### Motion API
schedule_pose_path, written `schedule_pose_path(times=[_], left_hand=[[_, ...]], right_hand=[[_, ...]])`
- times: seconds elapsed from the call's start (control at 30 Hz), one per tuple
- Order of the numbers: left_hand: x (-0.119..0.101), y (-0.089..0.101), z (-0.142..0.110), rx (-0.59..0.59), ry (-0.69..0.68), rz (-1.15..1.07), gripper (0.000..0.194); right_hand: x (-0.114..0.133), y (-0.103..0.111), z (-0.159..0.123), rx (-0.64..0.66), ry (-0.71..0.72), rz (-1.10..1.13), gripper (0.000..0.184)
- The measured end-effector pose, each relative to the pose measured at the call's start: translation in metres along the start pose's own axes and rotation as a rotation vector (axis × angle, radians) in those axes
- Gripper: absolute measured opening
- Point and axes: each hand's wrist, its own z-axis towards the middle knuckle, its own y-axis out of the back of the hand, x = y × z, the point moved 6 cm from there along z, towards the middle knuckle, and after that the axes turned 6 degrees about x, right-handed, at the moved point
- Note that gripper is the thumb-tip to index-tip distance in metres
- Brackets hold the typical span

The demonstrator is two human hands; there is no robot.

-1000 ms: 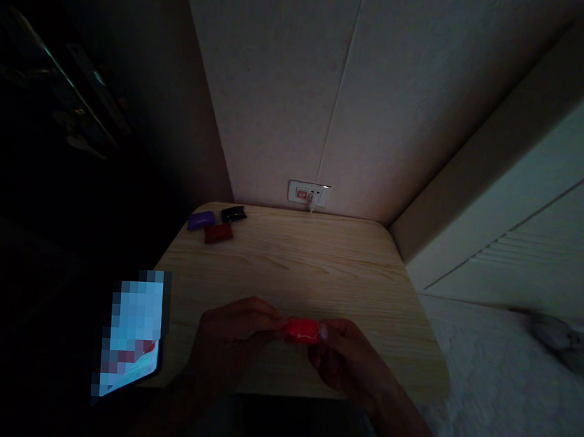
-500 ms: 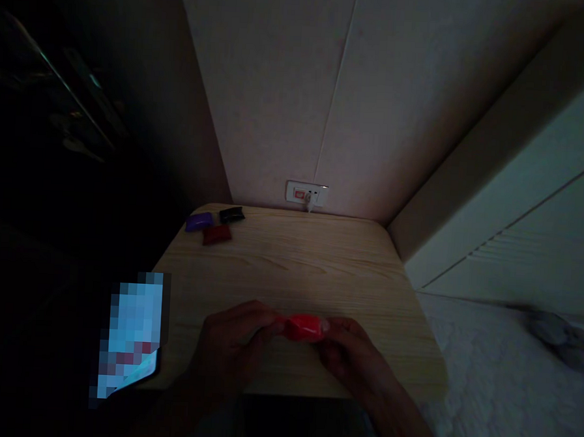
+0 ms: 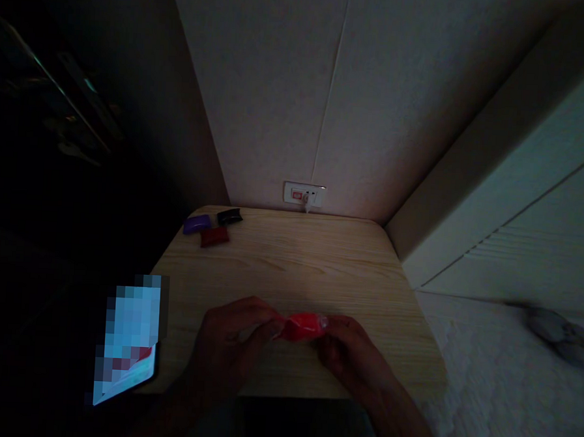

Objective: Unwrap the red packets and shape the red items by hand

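Tilted since earlier, your red packet (image 3: 304,327) is pinched between left hand (image 3: 237,333) and right hand (image 3: 348,350), seemingly unopened; three other packets (image 3: 214,237) lie unheld on the desk (image 3: 309,258).

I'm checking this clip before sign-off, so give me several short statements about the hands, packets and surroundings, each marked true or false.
1. The left hand and right hand hold opposite ends of the bright red packet. True.
2. The purple packet, black packet and dark red packet lie near the far left corner of the table. True.
3. The black packet lies nearer the person than the dark red packet. False: the dark red packet is nearer.
4. The wall socket is just above the table's far edge. True.
5. The lit screen is right of the right hand. False: the lit screen is left of the left hand.
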Motion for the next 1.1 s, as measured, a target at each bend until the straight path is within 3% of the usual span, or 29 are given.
schedule_pose_path(times=[0.13,0.27,0.43,0.63,0.87,1.0,1.1], left_hand=[[0.005,0.0,-0.001,0.009,0.03,-0.027,0.019],[0.012,-0.001,-0.004,-0.009,0.065,0.018,0.009],[0.016,-0.003,-0.002,-0.023,0.067,0.011,0.016],[0.015,0.003,0.001,-0.092,0.056,-0.035,0.016],[0.009,0.003,0.001,-0.044,0.049,-0.076,0.014],[0.008,-0.001,-0.003,0.004,0.079,-0.044,0.018],[0.016,-0.003,-0.006,-0.027,0.144,-0.031,0.018]], right_hand=[[0.002,0.0,0.001,-0.026,0.003,-0.016,0.047],[0.006,0.002,0.0,-0.096,0.038,-0.067,0.048],[0.011,0.003,-0.002,-0.144,0.089,-0.102,0.046],[0.005,0.001,-0.002,-0.099,0.051,-0.082,0.045],[-0.006,0.0,-0.004,0.021,-0.084,-0.089,0.05],[-0.006,0.0,-0.004,0.01,-0.074,-0.072,0.046],[-0.007,0.002,-0.002,-0.036,-0.082,-0.039,0.046]])
